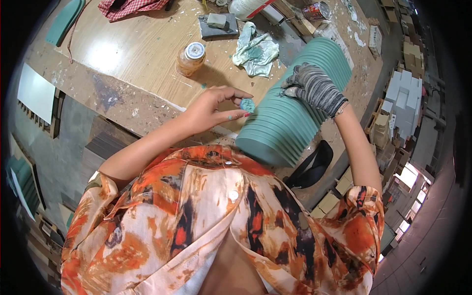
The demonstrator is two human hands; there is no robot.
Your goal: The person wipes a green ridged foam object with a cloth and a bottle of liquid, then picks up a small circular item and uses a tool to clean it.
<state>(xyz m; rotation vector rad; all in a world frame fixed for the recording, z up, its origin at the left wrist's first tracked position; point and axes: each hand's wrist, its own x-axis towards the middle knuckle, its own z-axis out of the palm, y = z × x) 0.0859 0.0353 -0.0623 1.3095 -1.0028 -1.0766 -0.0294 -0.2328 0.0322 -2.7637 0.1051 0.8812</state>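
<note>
My left hand (pixel 222 107) is bare and pinches a small round cap (pixel 247 105) between thumb and fingers. Teal paste coats the cap's inside, and teal smears mark my fingers. A large green ribbed pot (pixel 280 118) lies on its side across the bench, its smooth end toward me. My right hand (pixel 314 88), in a grey striped knit glove, rests on the pot's ribs with its fingers bent together. A small dark patch shows at those fingertips; whatever they may grip is too small to make out. Beyond my left hand stands a jar (pixel 191 60) of brownish liquid with a white lid.
A stained white rag (pixel 255 50) lies beyond the pot, near a dark slab (pixel 218 25) bearing a pale block. A can (pixel 317 11) and red checked cloth (pixel 129 8) sit farther back. Beside the pot's near end is a black curved object (pixel 312 166). Boxes (pixel 405 101) stand at right.
</note>
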